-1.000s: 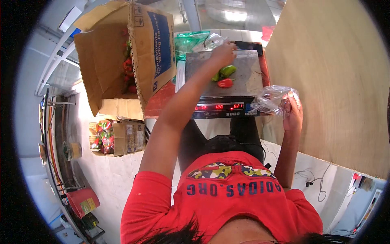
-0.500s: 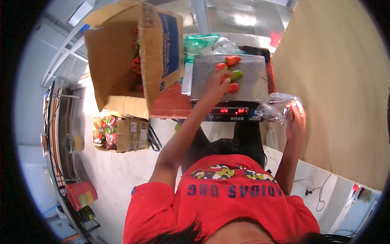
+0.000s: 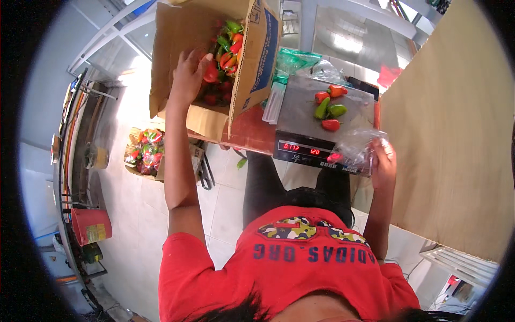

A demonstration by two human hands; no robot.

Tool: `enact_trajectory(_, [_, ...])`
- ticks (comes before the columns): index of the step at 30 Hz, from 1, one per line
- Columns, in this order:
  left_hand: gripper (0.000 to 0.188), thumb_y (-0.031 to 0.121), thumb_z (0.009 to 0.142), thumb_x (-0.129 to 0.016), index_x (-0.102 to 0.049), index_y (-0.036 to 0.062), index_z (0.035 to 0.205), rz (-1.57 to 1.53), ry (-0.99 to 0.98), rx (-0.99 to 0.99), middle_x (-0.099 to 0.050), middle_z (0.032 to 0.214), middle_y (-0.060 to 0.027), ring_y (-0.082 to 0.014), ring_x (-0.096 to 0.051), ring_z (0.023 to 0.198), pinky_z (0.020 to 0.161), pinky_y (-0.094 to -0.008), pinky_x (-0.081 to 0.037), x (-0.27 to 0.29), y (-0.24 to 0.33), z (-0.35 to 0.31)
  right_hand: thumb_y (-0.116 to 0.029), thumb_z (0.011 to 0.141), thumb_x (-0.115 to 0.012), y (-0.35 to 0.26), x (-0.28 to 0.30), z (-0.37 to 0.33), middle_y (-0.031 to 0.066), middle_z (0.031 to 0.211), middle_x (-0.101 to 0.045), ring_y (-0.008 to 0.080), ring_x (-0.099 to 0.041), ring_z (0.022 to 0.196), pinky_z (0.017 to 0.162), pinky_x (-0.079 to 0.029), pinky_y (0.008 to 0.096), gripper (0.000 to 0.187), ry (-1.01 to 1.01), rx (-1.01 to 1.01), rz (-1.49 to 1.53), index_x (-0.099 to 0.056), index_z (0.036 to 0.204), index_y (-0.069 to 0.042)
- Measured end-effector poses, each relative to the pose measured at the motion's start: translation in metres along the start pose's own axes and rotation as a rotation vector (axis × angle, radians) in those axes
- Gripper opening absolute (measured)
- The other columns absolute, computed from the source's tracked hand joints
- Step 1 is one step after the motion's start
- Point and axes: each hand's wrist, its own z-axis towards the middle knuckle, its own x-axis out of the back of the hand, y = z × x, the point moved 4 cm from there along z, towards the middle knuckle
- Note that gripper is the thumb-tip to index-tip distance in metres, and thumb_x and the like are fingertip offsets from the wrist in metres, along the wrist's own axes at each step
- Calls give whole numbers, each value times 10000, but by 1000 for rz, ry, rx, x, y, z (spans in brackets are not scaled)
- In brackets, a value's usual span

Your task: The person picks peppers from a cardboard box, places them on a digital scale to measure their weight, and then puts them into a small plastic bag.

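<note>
My left hand [image 3: 189,78] is inside the upper part of a cardboard box [image 3: 206,124], fingers bent and apart, beside a large red pepper [image 3: 211,73]. Whether it touches that pepper is unclear. More red, orange and green peppers [image 3: 227,45] lie along the box's right side. My right hand [image 3: 383,161] grips a crumpled clear plastic bag [image 3: 355,146] at the scale's front right corner. On the grey plate of the digital scale [image 3: 295,107] sit several peppers: red ones at the back, green ones [image 3: 337,110] in the middle and a red one [image 3: 330,124] nearest me.
Behind the scale lie green and clear plastic bags [image 3: 295,61]. The scale stands on a reddish-brown table [image 3: 252,129]. A tall tan board [image 3: 445,123] rises at right. On the floor at left, a smaller box holds bagged peppers [image 3: 145,150]; a loose green pepper [image 3: 242,163] lies under the table.
My left hand has left the peppers on the scale and moved left into the cardboard box. My right hand still has the plastic bag. The view has shifted toward the left.
</note>
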Motion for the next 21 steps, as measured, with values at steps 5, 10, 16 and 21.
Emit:
enact_trajectory(5, [284, 174, 912, -545, -571, 11, 1143, -601, 155, -64, -553, 1068, -127, -224, -553, 966, 835, -336, -439, 38, 121, -30, -135, 879, -586, -6, -43, -11, -38, 671, -524, 67, -465, 564, 514, -354, 257, 104, -229, 54, -311, -640, 894, -47])
enact_trajectory(10, [341, 241, 895, -557, -540, 22, 1156, -601, -397, -114, -572, 996, -168, -284, -577, 815, 724, -364, -472, -49, 175, -113, -149, 843, -610, -29, -107, -24, 113, 870, -657, 273, -626, 745, 700, -489, 366, 185, -786, 485, -802, -643, 1001, -59])
enact_trajectory(16, [365, 230, 857, -597, -537, 55, 1171, -812, -1167, 210, -586, 1114, -93, -191, -552, 1046, 901, -342, -429, -152, 128, -174, -200, 836, -595, -21, -135, -26, 142, 869, -607, 339, -580, 842, 770, -451, 420, 149, -873, 625, -795, -622, 903, -70])
enact_trajectory(21, [326, 123, 811, -635, -536, 74, 1117, -1337, -840, 282, -579, 1068, -41, -153, -545, 1010, 873, -304, -432, -158, 112, -177, -241, 790, -638, -25, -125, 8, 131, 975, -596, 323, -547, 949, 818, -426, 422, 235, -671, 731, -680, -622, 960, -78])
